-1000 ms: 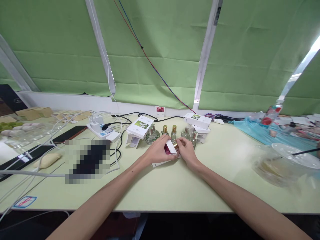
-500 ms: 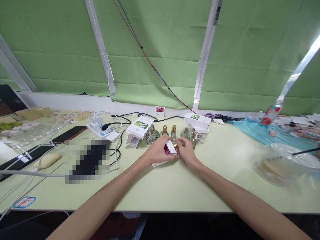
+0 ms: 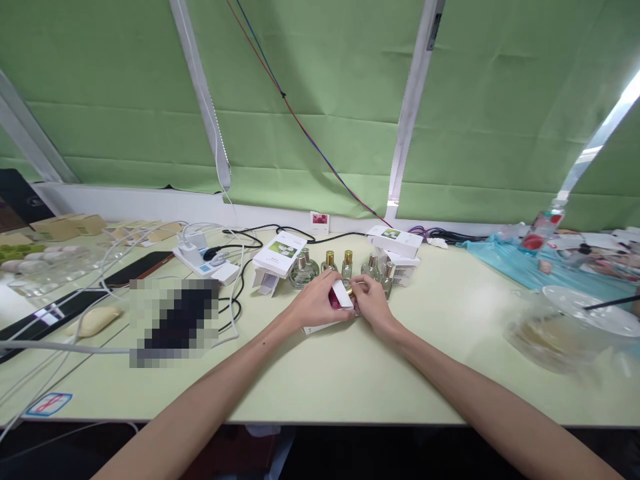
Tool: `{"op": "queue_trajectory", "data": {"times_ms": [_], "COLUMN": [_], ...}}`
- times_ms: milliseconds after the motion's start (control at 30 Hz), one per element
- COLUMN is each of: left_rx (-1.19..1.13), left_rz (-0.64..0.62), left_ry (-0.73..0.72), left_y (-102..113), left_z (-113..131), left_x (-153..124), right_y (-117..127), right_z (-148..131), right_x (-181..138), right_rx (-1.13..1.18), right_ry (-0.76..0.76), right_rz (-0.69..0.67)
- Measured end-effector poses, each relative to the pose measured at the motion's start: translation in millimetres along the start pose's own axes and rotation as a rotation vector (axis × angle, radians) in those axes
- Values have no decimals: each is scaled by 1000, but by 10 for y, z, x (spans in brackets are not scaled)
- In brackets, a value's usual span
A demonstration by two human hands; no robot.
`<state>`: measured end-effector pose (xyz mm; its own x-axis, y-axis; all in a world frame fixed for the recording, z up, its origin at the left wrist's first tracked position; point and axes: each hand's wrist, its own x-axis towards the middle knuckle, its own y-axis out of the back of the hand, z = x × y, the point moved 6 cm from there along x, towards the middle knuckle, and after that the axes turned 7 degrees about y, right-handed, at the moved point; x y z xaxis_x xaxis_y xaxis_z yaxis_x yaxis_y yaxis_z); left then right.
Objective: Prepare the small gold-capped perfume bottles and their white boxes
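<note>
My left hand [image 3: 320, 301] is closed round a small white box [image 3: 343, 294] with dark pink print, lying tilted just above or on the table. At the box's right end, my right hand [image 3: 371, 301] pinches a perfume bottle [image 3: 350, 292]; only a bit of its gold part shows, and the rest is hidden by box and fingers. Right behind my hands stand more bottles: two gold-capped bottles [image 3: 347, 260], round silver-capped bottles [image 3: 304, 272] on the left, and silver-capped bottles [image 3: 371, 265] on the right.
White flower-print boxes stand at left [image 3: 280, 255] and right [image 3: 395, 241]. A power strip [image 3: 205, 264] with tangled cables, a pale bar of soap [image 3: 95, 321] and a pixelated dark object [image 3: 175, 320] lie left. Rightward are a clear plastic tub [image 3: 545, 340] and blue sheeting [image 3: 500, 257].
Both hands and the box stay in nearly the same place. The right fingers have shifted slightly, and a little less of the gold part shows.
</note>
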<state>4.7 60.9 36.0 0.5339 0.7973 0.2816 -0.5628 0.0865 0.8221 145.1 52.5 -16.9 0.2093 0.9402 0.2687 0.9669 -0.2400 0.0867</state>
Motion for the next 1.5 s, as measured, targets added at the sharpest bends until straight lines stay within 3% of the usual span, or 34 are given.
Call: {"op": "queue_trajectory", "data": {"times_ms": [1500], "left_rx": [-9], "left_rz": [-9], "left_ry": [-17], "left_y": [3], "left_z": [19], "left_x": [-5], "right_y": [-41], "right_z": [-51], "right_x": [-17], "right_rx": [-8], "right_ry": [-9], "right_rz": [-65]}}
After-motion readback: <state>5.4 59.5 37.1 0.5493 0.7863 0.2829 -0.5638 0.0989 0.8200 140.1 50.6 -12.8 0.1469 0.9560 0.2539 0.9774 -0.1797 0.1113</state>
